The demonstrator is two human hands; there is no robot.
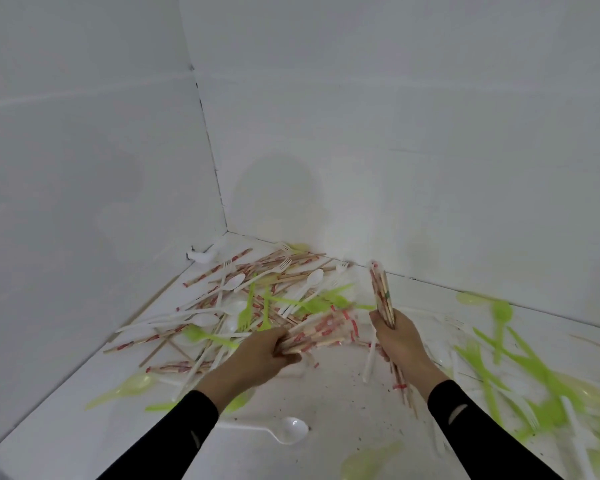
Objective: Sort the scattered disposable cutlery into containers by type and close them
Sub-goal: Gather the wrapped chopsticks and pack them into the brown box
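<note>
Head cam: left hand [264, 351] grips a bundle of paper-wrapped wooden chopsticks [321, 330] lying low over the white tabletop [343, 393]. Right hand [400, 341] is clamped on a second chopstick bundle [381, 292], held upright. Just behind both sits a pile of green and white plastic forks and spoons [257, 299].

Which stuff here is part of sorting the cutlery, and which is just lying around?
Job: chopstick bundle in right hand; chopsticks gripped by left hand; white spoon; green fork; white fork; pale green spoon.
Lying about: small white object in the corner; dark specks.
</note>
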